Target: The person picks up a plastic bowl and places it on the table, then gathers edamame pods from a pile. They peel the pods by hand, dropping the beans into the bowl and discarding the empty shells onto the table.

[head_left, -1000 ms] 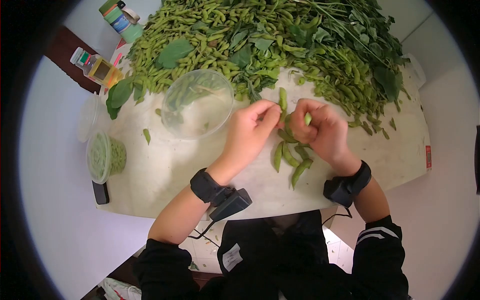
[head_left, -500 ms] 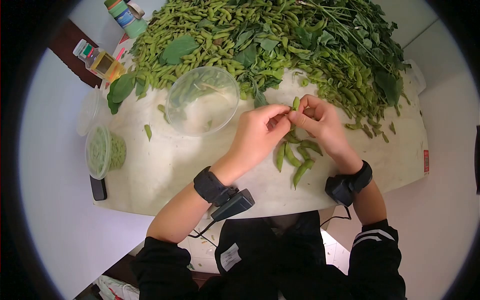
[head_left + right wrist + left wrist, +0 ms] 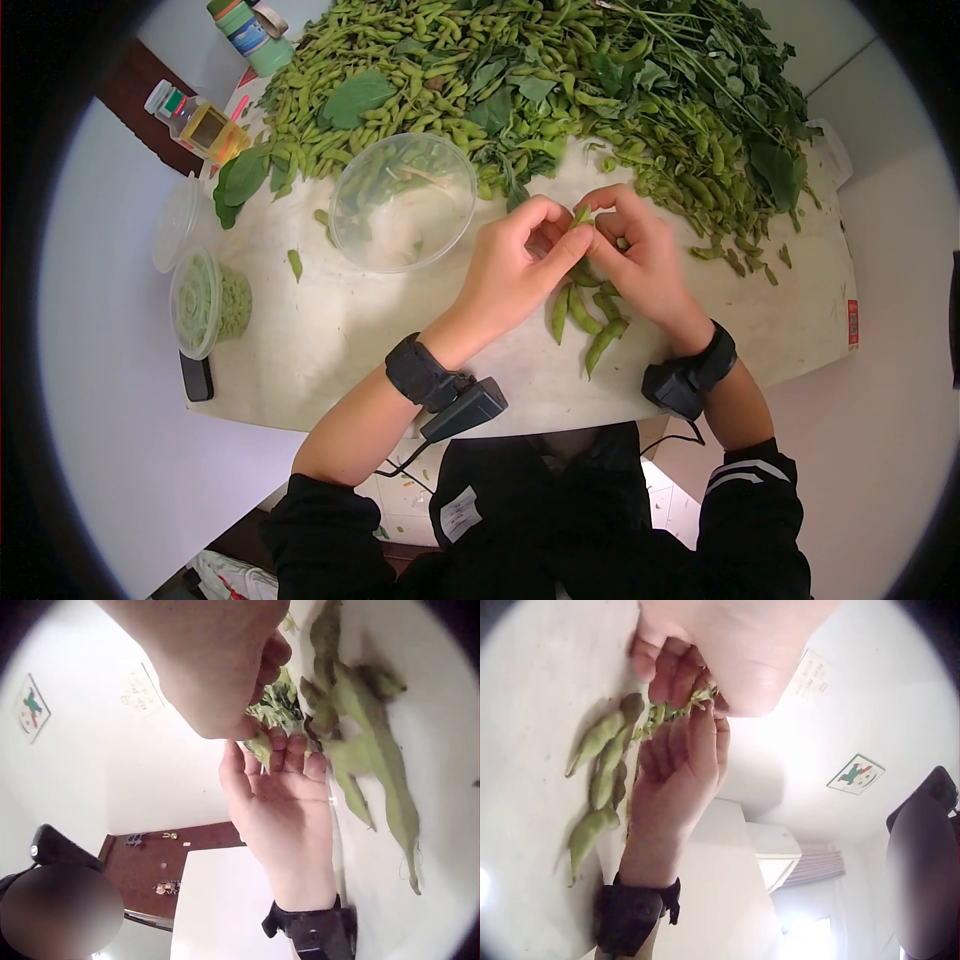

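In the head view my left hand (image 3: 510, 260) and right hand (image 3: 645, 260) meet over the table. Between their fingertips they pinch a green soybean pod (image 3: 582, 214), mostly covered by the fingers. The right wrist view shows part of that pod (image 3: 259, 748) at the left fingertips. Just below the hands lies a small group of loose soybean pods (image 3: 602, 346), seen closer in the left wrist view as plump pods (image 3: 604, 784) on the pale tabletop. A clear plastic bowl (image 3: 376, 240) stands left of my left hand.
A large heap of pods (image 3: 430, 90) and leafy stalks (image 3: 740, 90) covers the table's far side. At left stand a tub of shelled green beans (image 3: 232, 305), a clear lid (image 3: 175, 225), a bottle of yellow liquid (image 3: 205, 130) and a green bottle (image 3: 250, 38). A phone (image 3: 197, 377) lies at the edge.
My right hand has moved left and turned, bringing its fingertips against the left ones. The pod that stood up from my left fingers is now pinched lower between both hands.
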The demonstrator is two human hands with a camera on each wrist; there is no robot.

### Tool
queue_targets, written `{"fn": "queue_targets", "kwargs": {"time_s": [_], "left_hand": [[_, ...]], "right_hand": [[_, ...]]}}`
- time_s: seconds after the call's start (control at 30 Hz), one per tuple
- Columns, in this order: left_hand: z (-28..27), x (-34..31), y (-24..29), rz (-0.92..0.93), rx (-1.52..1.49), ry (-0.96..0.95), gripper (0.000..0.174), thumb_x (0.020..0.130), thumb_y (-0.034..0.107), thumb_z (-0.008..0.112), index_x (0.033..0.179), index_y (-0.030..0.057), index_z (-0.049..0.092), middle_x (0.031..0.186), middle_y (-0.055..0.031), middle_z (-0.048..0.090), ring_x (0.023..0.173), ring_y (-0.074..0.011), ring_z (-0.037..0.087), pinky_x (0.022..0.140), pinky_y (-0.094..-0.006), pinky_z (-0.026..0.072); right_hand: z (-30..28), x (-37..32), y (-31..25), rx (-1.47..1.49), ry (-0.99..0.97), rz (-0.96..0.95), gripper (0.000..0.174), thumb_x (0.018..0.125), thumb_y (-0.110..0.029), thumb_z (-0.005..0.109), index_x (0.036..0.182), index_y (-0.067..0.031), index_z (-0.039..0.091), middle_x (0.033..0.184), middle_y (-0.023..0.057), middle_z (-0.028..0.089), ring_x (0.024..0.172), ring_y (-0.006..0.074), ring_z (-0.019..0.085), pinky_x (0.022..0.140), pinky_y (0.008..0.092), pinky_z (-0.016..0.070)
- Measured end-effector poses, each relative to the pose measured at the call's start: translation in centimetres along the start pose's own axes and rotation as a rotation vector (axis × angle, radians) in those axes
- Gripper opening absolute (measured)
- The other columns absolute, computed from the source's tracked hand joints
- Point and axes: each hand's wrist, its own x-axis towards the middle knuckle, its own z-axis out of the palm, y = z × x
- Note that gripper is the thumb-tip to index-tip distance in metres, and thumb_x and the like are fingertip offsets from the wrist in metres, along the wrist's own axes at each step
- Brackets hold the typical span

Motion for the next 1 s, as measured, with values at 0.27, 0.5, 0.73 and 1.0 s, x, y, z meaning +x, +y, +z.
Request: {"fn": "queue_targets", "kwargs": {"time_s": [0.27, 0.5, 0.73, 1.0], "left_hand": [[0.11, -0.15, 0.51, -0.109, -0.038, 0.029, 0.017, 0.082, 0.013, 0.056, 0.087, -0.0034, 0.055, 0.066, -0.0036, 0.056, 0.056, -0.0068, 0.051, 0.050, -0.0199, 0.0415], [0.01, -0.14, 0.72, -0.098, -0.063, 0.025, 0.017, 0.083, 0.012, 0.053, 0.086, -0.0043, 0.055, 0.065, -0.0030, 0.055, 0.056, -0.0067, 0.051, 0.051, -0.0195, 0.0414], [-0.23, -0.21, 0.36, -0.143, -0.119, 0.025, 0.016, 0.083, 0.011, 0.052, 0.083, -0.0041, 0.055, 0.064, -0.0035, 0.055, 0.056, -0.0070, 0.052, 0.051, -0.0192, 0.0418], [-0.36, -0.40, 0.49, -0.078, 0.036, 0.041, 0.014, 0.080, 0.008, 0.053, 0.076, -0.0044, 0.057, 0.060, -0.0053, 0.057, 0.051, -0.0075, 0.053, 0.046, -0.0198, 0.0416]], "right_hand": [[0.28, -0.15, -0.59, -0.002, 0.150, -0.041, 0.026, 0.072, -0.008, 0.059, 0.096, -0.0056, 0.050, 0.045, 0.0019, 0.038, 0.040, 0.0074, 0.036, 0.041, 0.0215, 0.0295], [0.62, -0.36, -0.80, -0.266, 0.356, -0.211, 0.027, 0.066, -0.005, 0.065, 0.092, -0.0067, 0.060, 0.047, 0.0025, 0.040, 0.039, 0.0067, 0.036, 0.039, 0.0209, 0.0306], [0.61, -0.18, -0.65, -0.344, 0.279, -0.318, 0.029, 0.068, -0.005, 0.064, 0.097, -0.0048, 0.061, 0.056, 0.0087, 0.053, 0.040, 0.0141, 0.045, 0.040, 0.0250, 0.0365], [0.04, -0.16, -0.08, -0.181, 0.007, -0.194, 0.028, 0.078, -0.012, 0.057, 0.103, -0.0003, 0.057, 0.054, 0.0118, 0.050, 0.044, 0.0158, 0.048, 0.046, 0.0257, 0.0388]]}}
